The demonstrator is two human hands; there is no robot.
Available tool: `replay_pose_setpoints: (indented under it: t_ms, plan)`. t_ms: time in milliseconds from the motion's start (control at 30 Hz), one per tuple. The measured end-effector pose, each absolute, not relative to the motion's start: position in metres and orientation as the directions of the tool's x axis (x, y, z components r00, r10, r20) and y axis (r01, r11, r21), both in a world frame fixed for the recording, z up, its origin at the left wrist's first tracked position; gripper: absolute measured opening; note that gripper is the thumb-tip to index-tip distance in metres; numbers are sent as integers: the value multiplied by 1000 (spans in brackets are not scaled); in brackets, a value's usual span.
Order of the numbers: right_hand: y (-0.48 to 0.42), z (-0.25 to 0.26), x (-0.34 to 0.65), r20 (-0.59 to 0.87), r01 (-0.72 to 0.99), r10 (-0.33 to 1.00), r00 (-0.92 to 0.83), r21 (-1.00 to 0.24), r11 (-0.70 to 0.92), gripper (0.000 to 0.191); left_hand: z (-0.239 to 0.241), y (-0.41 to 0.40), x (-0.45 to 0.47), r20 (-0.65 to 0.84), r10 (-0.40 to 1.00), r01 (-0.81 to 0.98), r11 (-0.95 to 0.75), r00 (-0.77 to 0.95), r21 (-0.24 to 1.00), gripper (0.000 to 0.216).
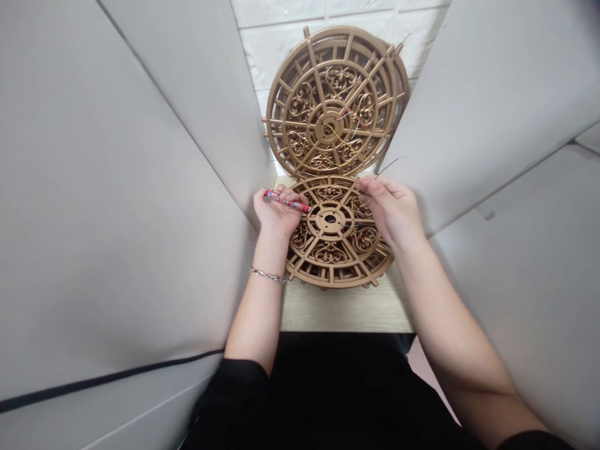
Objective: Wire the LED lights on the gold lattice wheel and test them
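My left hand is turned palm up at the left rim of a gold-coloured round openwork frame. Two red batteries lie end to end across its palm and curled fingers. At the frame's upper right, my right hand pinches a thin dark wire between thumb and fingers, and a length of it sticks out up and to the right. The frame lies flat, with scrollwork panels and a hub with a hole at its centre. More gold pieces show beneath it.
Several similar round frames lean upright against the white tiled wall at the back. Loose red, white and yellow wires hang from the front one's hub. Grey panels close in on both sides of the pale tabletop.
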State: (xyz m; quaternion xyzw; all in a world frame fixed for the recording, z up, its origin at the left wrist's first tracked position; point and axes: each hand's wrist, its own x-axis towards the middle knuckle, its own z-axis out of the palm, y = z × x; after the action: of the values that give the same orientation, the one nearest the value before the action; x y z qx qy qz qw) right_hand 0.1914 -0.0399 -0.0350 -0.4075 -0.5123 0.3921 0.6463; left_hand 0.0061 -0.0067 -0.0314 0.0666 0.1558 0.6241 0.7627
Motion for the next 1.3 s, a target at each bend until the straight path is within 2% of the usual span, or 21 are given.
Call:
replay_pose_setpoints:
  t_ms: [133, 267, 500, 700, 800, 933, 1033, 1300]
  plan:
    - [-39, -33, 197, 311, -289, 935, 169, -892, 349, 17, -31, -7, 6, -157, 972, -931, 216, 175, 295, 21]
    - [-38, -33, 199, 260, -322, 938, 231, -889, 326, 19, -32, -7, 6, -151, 973, -929, 214, 175, 301, 22]
    - [-39, -36, 187, 284, -156, 907, 312, -926, 344, 24, -31, -7, 6, -155, 973, -923, 214, 172, 320, 24]
    - [-49, -32, 179, 374, 62, 908, 188, -927, 369, 22, -29, -9, 9, -151, 969, -922, 235, 197, 307, 25]
    - [-57, -27, 174, 450, 261, 887, 105, -873, 412, 21, -28, -10, 12, -128, 965, -912, 257, 227, 320, 26]
    - [-62, -25, 170, 536, 463, 842, -66, -731, 502, 20, -28, -11, 14, -129, 962, -906, 269, 239, 327, 29]
    - [-62, -28, 168, 577, 509, 803, -148, -652, 562, 18, -29, -11, 14, -130, 962, -906, 269, 239, 327, 30]
    - [-64, -30, 168, 539, 582, 821, -189, -612, 536, 20, -28, -11, 14, -137, 962, -906, 268, 235, 327, 31]
